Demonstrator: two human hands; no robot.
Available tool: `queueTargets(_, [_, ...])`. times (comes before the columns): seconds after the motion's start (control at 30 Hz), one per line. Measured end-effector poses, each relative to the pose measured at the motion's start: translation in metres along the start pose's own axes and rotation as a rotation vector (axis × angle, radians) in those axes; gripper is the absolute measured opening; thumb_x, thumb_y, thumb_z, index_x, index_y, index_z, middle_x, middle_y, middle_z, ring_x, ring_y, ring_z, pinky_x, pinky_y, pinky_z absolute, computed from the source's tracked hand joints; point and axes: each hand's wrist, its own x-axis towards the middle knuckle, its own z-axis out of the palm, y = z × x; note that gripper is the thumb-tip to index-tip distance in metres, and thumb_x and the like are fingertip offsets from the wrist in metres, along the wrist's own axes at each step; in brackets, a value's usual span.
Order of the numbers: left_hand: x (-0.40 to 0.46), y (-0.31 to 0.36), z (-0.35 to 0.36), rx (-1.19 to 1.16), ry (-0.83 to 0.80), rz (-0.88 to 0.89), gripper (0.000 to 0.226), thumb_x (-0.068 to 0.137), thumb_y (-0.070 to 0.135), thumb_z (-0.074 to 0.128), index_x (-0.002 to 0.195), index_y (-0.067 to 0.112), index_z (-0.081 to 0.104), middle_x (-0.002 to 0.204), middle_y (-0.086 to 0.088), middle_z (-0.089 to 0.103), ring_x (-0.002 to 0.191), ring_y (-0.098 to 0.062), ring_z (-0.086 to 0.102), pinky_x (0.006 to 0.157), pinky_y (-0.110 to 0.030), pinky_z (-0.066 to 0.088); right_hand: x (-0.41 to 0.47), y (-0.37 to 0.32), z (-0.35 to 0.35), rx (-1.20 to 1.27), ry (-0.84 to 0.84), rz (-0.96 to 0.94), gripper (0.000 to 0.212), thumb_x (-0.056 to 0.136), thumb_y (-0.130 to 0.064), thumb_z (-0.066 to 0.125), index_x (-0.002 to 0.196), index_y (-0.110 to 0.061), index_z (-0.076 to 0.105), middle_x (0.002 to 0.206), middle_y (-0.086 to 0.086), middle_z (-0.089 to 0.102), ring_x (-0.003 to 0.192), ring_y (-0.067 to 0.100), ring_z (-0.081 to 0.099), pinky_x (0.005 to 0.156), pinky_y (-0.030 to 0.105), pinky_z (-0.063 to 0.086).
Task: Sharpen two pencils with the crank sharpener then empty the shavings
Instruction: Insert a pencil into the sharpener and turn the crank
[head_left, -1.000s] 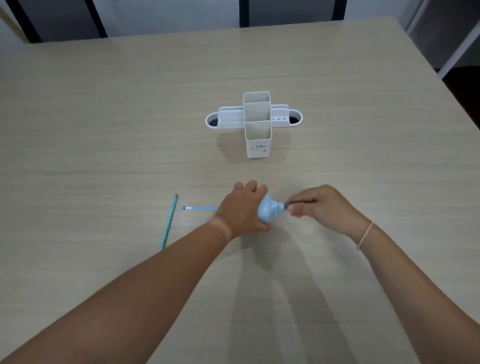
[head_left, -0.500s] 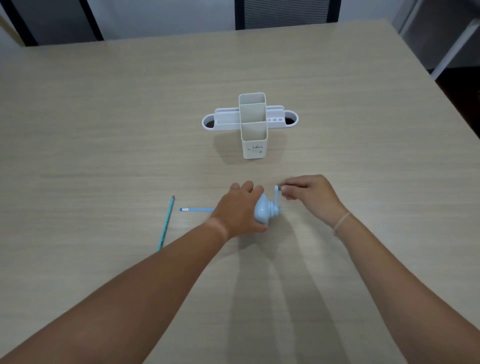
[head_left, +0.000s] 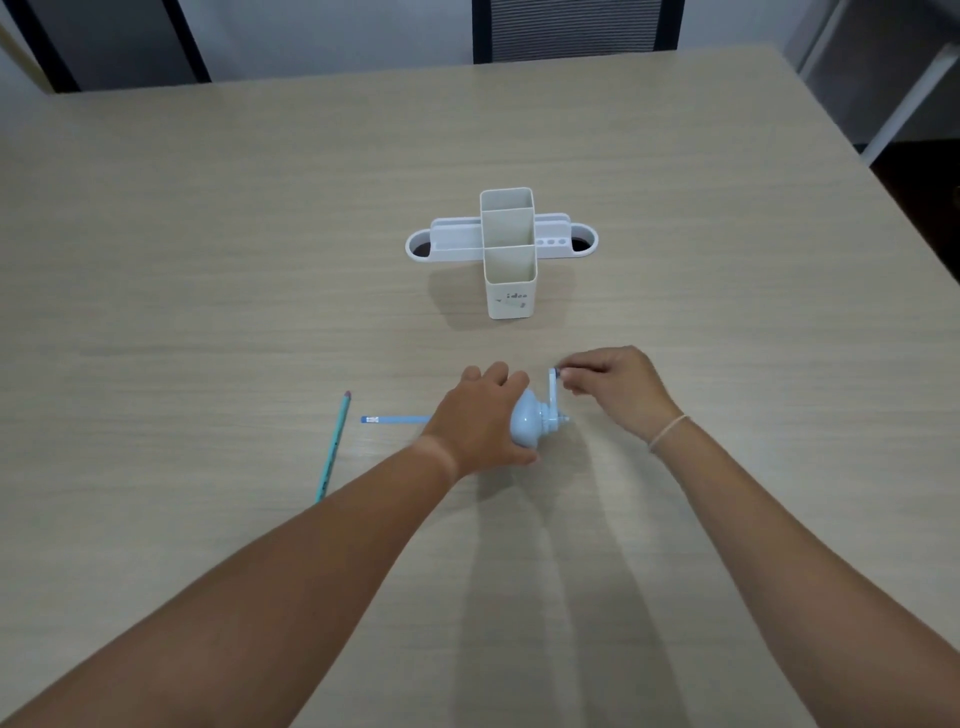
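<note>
Landmark: light-blue crank sharpener (head_left: 530, 423), lying on the wooden table (head_left: 208, 260).
Loose pencil (head_left: 333, 447): teal, flat on the table, well left of the sharpener, pink end pointing away from the person.
Inserted pencil (head_left: 395, 419): blue, just left of the sharpener, running under the left hand toward it.
Left hand (head_left: 480, 415): fingers wrapped over the sharpener's body, pressing it down.
Crank handle (head_left: 554, 389): standing up on the sharpener's right end.
Right hand (head_left: 615, 387): right of the sharpener, fingertips pinching the handle's knob.
Desk organizer (head_left: 506, 249): white, beyond the sharpener, apart from it.
</note>
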Motion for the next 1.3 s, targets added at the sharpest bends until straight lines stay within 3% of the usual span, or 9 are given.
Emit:
queueTargets(0.1, [0.000, 0.000, 0.001, -0.002, 0.005, 0.001, 0.069, 0.063, 0.046, 0.075, 0.117, 0.015, 0.046, 0.110, -0.004, 0.049, 0.089, -0.020, 0.033, 0.087, -0.042, 0.047, 0.003, 0.024, 0.015, -0.280, -0.057, 0.026, 0.013, 0.079, 0.000, 0.061, 0.081, -0.001, 0.074, 0.073, 0.005, 0.064, 0.067, 0.012, 0.056, 0.058, 0.015, 0.042])
queueTargets(0.27, [0.000, 0.000, 0.001, -0.017, 0.005, -0.007, 0.068, 0.063, 0.043, 0.075, 0.117, 0.015, 0.046, 0.111, -0.005, 0.049, 0.091, -0.022, 0.036, 0.087, -0.042, 0.048, -0.037, 0.025, 0.002, -0.424, -0.441, 0.074, 0.015, 0.080, -0.006, 0.062, 0.071, 0.001, 0.070, 0.061, 0.007, 0.059, 0.049, 0.000, 0.049, 0.055, 0.014, 0.039])
queueTargets(0.4, [0.000, 0.001, -0.001, -0.012, -0.003, -0.006, 0.070, 0.063, 0.045, 0.076, 0.119, 0.015, 0.046, 0.112, -0.004, 0.049, 0.089, -0.020, 0.032, 0.088, -0.042, 0.047, -0.031, 0.001, -0.013, -0.061, -0.190, -0.032, 0.008, 0.079, 0.001, 0.065, 0.083, -0.001, 0.073, 0.063, -0.001, 0.063, 0.048, -0.009, 0.053, 0.058, 0.004, 0.043])
queueTargets(0.53, [0.000, 0.001, -0.001, -0.011, -0.007, -0.009, 0.071, 0.064, 0.046, 0.076, 0.120, 0.016, 0.045, 0.112, -0.004, 0.049, 0.089, -0.019, 0.032, 0.087, -0.041, 0.047, -0.001, 0.007, 0.006, -0.116, 0.061, -0.061, 0.013, 0.080, 0.000, 0.063, 0.090, -0.001, 0.073, 0.077, 0.002, 0.067, 0.061, -0.009, 0.057, 0.064, 0.005, 0.044])
queueTargets(0.7, [-0.001, 0.001, 0.000, -0.018, 0.004, -0.007, 0.070, 0.063, 0.045, 0.076, 0.119, 0.015, 0.045, 0.111, -0.004, 0.049, 0.090, -0.020, 0.033, 0.087, -0.039, 0.046, -0.015, 0.041, 0.020, -0.403, -0.205, 0.089, 0.022, 0.081, -0.005, 0.060, 0.061, 0.000, 0.066, 0.060, 0.013, 0.056, 0.061, 0.015, 0.048, 0.052, 0.011, 0.036])
queueTargets(0.8, [-0.002, 0.002, -0.001, -0.022, -0.005, -0.006, 0.071, 0.064, 0.043, 0.076, 0.121, 0.015, 0.044, 0.114, -0.005, 0.049, 0.094, -0.022, 0.037, 0.085, -0.037, 0.046, -0.040, 0.043, 0.011, -0.301, -0.278, 0.078, 0.012, 0.080, -0.005, 0.063, 0.076, 0.000, 0.073, 0.070, 0.018, 0.067, 0.064, 0.010, 0.053, 0.065, 0.023, 0.041])
queueTargets(1.03, [-0.002, 0.003, -0.001, 0.000, -0.005, 0.000, 0.070, 0.064, 0.045, 0.076, 0.119, 0.014, 0.045, 0.114, -0.006, 0.049, 0.103, -0.030, 0.044, 0.085, -0.036, 0.042, -0.044, 0.009, 0.001, -0.061, 0.048, -0.103, 0.011, 0.080, 0.001, 0.065, 0.088, -0.001, 0.072, 0.076, -0.002, 0.064, 0.061, -0.018, 0.056, 0.064, -0.004, 0.040])
queueTargets(1.2, [-0.003, 0.003, -0.002, -0.003, -0.003, -0.010, 0.070, 0.064, 0.045, 0.076, 0.119, 0.015, 0.044, 0.114, -0.005, 0.048, 0.103, -0.028, 0.043, 0.083, -0.037, 0.045, -0.020, -0.002, 0.004, -0.095, 0.090, -0.092, 0.013, 0.083, -0.001, 0.061, 0.090, -0.001, 0.072, 0.080, 0.005, 0.064, 0.059, -0.009, 0.055, 0.064, 0.009, 0.042])
queueTargets(1.3, [-0.004, 0.004, -0.005, -0.012, -0.021, -0.022, 0.072, 0.063, 0.045, 0.076, 0.120, 0.016, 0.044, 0.114, -0.005, 0.047, 0.105, -0.027, 0.043, 0.083, -0.038, 0.047, -0.021, -0.001, 0.004, -0.098, 0.094, -0.083, 0.013, 0.084, -0.002, 0.061, 0.092, -0.001, 0.071, 0.081, 0.006, 0.063, 0.064, -0.002, 0.054, 0.061, -0.001, 0.039])
